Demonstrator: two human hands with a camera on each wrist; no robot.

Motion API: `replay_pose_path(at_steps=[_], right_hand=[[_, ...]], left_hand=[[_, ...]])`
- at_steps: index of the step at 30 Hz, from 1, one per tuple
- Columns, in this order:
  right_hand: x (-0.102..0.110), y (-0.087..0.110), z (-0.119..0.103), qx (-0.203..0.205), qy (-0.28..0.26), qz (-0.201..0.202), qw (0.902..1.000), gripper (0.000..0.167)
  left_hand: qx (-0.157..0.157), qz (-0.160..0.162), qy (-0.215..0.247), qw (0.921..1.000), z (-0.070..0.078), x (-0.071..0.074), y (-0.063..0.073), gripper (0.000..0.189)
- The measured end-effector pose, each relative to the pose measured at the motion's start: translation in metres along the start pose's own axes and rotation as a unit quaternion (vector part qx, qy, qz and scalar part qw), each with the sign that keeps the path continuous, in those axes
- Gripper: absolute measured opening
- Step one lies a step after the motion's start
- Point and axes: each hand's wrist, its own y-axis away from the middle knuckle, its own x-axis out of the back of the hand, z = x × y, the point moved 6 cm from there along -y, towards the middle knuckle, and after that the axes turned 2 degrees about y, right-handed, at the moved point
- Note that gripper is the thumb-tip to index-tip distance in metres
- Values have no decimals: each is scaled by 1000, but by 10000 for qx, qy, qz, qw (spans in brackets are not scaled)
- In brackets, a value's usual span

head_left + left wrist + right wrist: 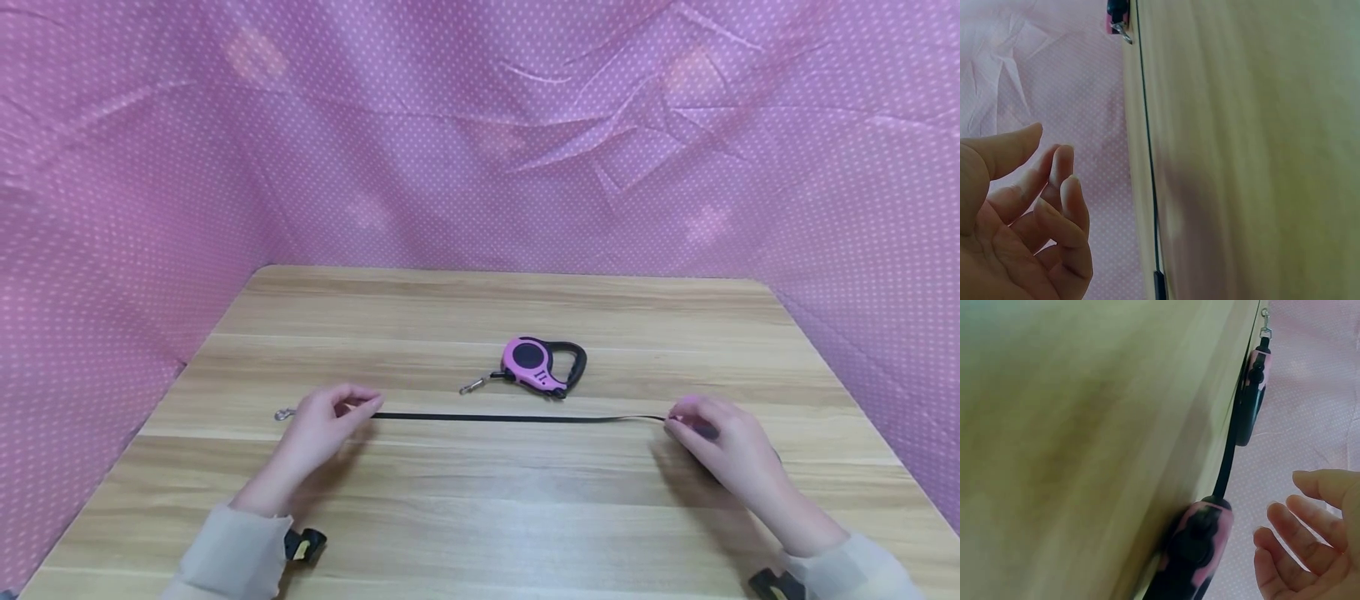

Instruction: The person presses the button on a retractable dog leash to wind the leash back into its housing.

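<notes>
Curving with a gap between thumb and fingertips, the fingers of our left hand (326,421) hold nothing, and the left wrist view shows them apart from the black strap (487,417). Our right hand (727,446) is shaped much the same, its fingers spread a little from one another and from the thumb, and we see no touch between them and the pink casing (1191,553) just below. From that casing the strap runs across between our two sets of fingers and on past the left ones to a metal clip (284,414), which lies on the outer side of the left hand. We judge the strap light, thin and limp, easy to pinch but apt to slip away if a spring pulls on it, so the clip end seems the surer hold for the left fingers. The casing looks like smooth, stiff plastic, heavier than the strap and hardly fragile; we would wrap the right fingers round its body. Between the hands and ahead of the fingers rests a pink-and-black leash (529,357), its silver hook (474,385) turned toward the left fingers. Below the fingers spreads the wood-grained tabletop (480,508); farthest from them hangs a dotted pink curtain (420,183).
</notes>
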Motion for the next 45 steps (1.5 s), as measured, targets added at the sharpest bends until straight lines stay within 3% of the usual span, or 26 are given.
replay_pose_path(at_steps=[5,14,24,34,39,45], right_hand=[[3,5,6,-67,70,-21,10000,13],[8,15,19,-58,388,-81,9992,13],[15,25,28,-219,821,-228,9961,13],[18,33,38,-661,694,-632,9934,18],[19,35,42,-663,810,-620,9926,20],[16,38,47,-961,731,-975,9879,27]], left_hand=[[88,-28,-14,10000,-6,2,4,33],[-87,121,-160,9998,-14,6,8,30],[125,92,-222,9996,-23,16,11,35],[122,144,-420,9989,-32,28,10,39],[131,233,-610,9978,-36,36,10,40],[242,101,-611,9978,-42,41,9,46]])
